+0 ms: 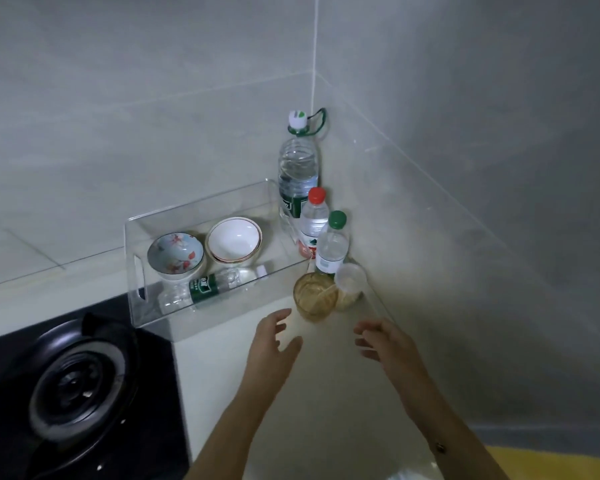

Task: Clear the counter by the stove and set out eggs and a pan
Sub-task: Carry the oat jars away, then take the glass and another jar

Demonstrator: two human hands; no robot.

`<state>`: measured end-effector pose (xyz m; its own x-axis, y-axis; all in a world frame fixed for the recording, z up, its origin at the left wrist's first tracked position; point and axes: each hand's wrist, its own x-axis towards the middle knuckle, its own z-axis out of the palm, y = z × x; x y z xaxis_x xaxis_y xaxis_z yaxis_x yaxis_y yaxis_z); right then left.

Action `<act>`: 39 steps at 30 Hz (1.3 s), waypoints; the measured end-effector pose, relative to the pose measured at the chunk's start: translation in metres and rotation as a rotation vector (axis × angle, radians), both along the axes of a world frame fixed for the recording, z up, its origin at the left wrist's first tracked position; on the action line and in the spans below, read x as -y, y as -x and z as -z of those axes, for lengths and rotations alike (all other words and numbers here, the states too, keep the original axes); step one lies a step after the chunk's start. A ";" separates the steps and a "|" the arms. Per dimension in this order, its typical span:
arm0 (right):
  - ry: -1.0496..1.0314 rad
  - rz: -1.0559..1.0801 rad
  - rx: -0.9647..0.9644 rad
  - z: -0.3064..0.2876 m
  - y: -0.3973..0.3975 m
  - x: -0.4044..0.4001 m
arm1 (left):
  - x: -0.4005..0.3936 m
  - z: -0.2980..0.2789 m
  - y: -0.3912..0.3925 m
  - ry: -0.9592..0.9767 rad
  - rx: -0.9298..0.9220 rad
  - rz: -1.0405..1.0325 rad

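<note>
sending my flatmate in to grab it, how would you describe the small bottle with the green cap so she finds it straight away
Start at the clear plastic tray holding two bowls beside the black gas stove; just right of it, in the tiled wall corner, three water bottles stand in a row. The small clear bottle with the green cap is the nearest and shortest. Its neighbour has a red cap, and the tall bottle behind has a white cap.

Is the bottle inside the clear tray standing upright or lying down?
Lying down. The bottle rests on its side along the front wall of the clear tray, before the two bowls.
</note>
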<state>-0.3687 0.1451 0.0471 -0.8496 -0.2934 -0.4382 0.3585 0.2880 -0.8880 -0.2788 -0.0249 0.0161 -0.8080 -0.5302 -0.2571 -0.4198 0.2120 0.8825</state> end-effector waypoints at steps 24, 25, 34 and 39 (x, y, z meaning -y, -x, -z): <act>0.005 0.007 0.095 0.041 0.042 -0.001 | 0.007 0.071 0.061 0.578 -0.102 0.154; 0.014 0.010 0.096 0.042 0.041 -0.001 | 0.007 0.072 0.052 0.573 -0.099 0.149; -0.001 -0.015 0.051 0.048 0.034 0.010 | -0.004 0.073 -0.012 0.363 -0.066 0.042; -0.064 -0.077 -0.159 0.040 0.046 0.029 | -0.005 0.082 -0.014 0.027 -0.092 -0.096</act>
<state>-0.4148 0.1165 0.0073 -0.8858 -0.3360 -0.3200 0.1899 0.3667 -0.9108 -0.2647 -0.0195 -0.0659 -0.7727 -0.6120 -0.1684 -0.3567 0.1991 0.9128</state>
